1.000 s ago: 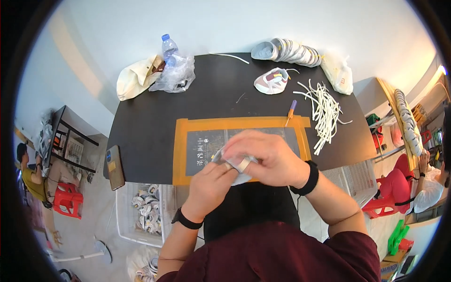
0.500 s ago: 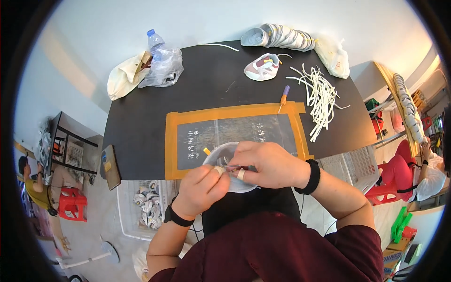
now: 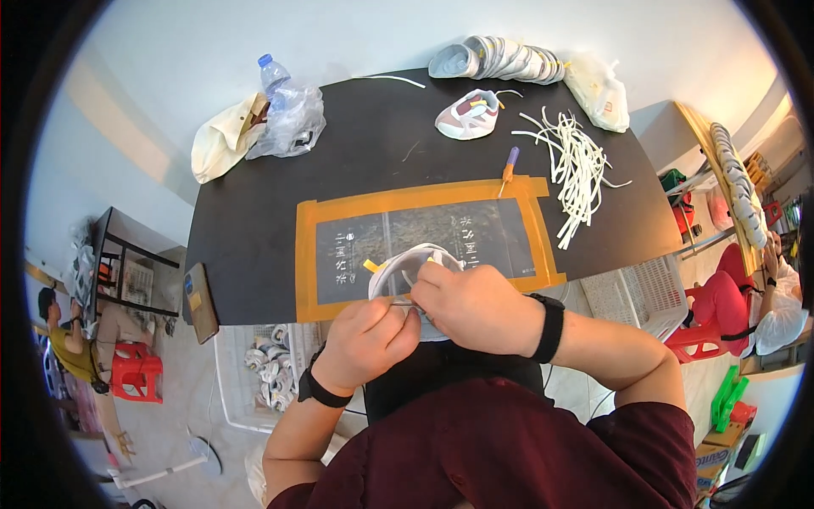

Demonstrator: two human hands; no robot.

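A pale grey-white shoe upper (image 3: pixel 405 260) with a yellow tab stands at the table's near edge, partly behind my hands. My left hand (image 3: pixel 373 336) is closed in a pinch at its near side, fingertips on the upper. Close beside it my right hand (image 3: pixel 476 307) is closed too, fingers bent over the upper's opening. A thin light strand or slim metal piece (image 3: pixel 402 303) shows between the fingertips; I cannot tell which. What the right fingers grip is hidden. Both wrists wear black bands.
An orange-taped sheet (image 3: pixel 305 263) covers the table's middle, with a purple-handled pointed tool (image 3: pixel 510 170) at its far edge. White laces (image 3: pixel 577 170), a finished-looking shoe upper (image 3: pixel 468 115), stacked uppers (image 3: pixel 500 59), bags and a phone (image 3: pixel 200 301) lie around. Crates flank my legs; two people sit farther off.
My right hand has turned and its fingers have risen toward the upper's opening. The slim metal tool with a dark end seen between the hands is now mostly hidden.
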